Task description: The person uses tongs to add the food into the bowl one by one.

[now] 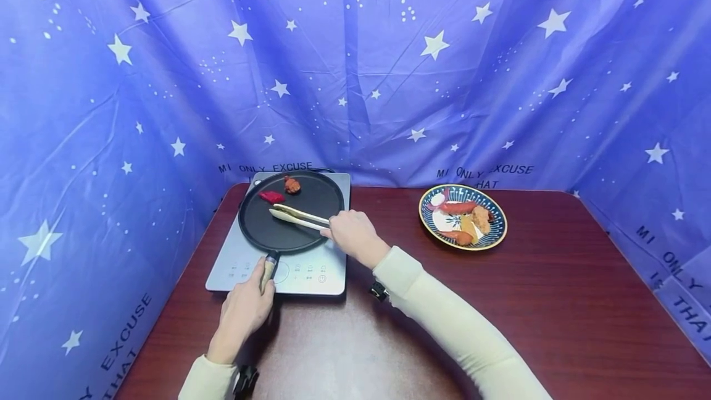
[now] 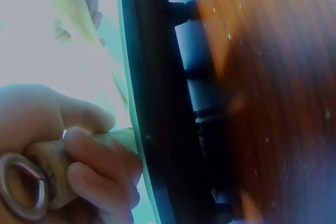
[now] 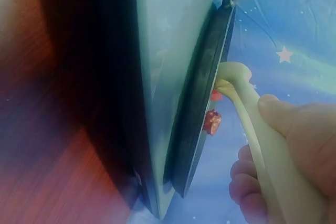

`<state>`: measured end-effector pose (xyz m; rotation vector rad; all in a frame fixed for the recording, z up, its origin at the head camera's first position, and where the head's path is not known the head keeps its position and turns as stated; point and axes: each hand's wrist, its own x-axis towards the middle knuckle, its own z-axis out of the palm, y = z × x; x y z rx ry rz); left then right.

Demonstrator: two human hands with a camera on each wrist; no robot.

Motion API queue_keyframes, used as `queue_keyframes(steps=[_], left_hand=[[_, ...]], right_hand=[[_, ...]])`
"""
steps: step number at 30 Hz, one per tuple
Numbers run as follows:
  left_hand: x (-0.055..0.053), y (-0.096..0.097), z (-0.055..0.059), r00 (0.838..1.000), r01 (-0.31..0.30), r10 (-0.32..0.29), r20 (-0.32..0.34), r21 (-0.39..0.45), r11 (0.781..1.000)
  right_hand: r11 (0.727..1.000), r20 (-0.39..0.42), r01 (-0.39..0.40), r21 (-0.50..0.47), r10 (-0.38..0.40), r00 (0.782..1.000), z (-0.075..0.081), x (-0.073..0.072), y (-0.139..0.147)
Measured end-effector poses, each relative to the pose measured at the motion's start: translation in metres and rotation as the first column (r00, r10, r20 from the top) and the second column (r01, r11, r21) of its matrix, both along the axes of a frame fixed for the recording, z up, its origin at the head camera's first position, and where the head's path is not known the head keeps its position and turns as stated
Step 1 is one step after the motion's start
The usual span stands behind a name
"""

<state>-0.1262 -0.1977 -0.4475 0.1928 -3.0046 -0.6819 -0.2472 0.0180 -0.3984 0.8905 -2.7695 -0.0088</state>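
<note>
My left hand [image 1: 247, 304] grips the wooden handle [image 1: 268, 273] of a flat black pan [image 1: 289, 218]; in the left wrist view the fingers curl round the handle [image 2: 59, 166], which ends in a metal ring [image 2: 23, 186]. My right hand [image 1: 358, 234] holds cream-coloured tongs [image 1: 302, 217], their tips over the middle of the pan. Nothing shows between the tips in the head view. A red food piece [image 1: 271, 197] lies in the pan just beyond the tips, and a brown fried piece [image 1: 292, 185] sits near the far rim.
The pan stands on a silver induction cooker [image 1: 328, 286] with touch controls at its front. Farther right on the dark red table [image 1: 533, 301] is a blue patterned plate [image 1: 500, 236] holding several food pieces. A blue star-printed curtain [image 1: 355, 79] hangs behind and at both sides.
</note>
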Motion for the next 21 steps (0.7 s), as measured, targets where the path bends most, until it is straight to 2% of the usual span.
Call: queue_keyframes(steps=[13,21], left_hand=[[-0.001,0.001,-0.002,1.0,-0.007,0.007,0.005,-0.01,1.0],[-0.002,0.002,-0.002,1.0,-0.011,0.011,0.0,-0.014,1.0]], right_hand=[[1.0,-0.089,-0.001,-0.006,0.001,0.996,-0.006,-0.003,-0.012],[0.999,-0.055,-0.003,-0.032,0.001,0.998,-0.002,-0.007,-0.022]])
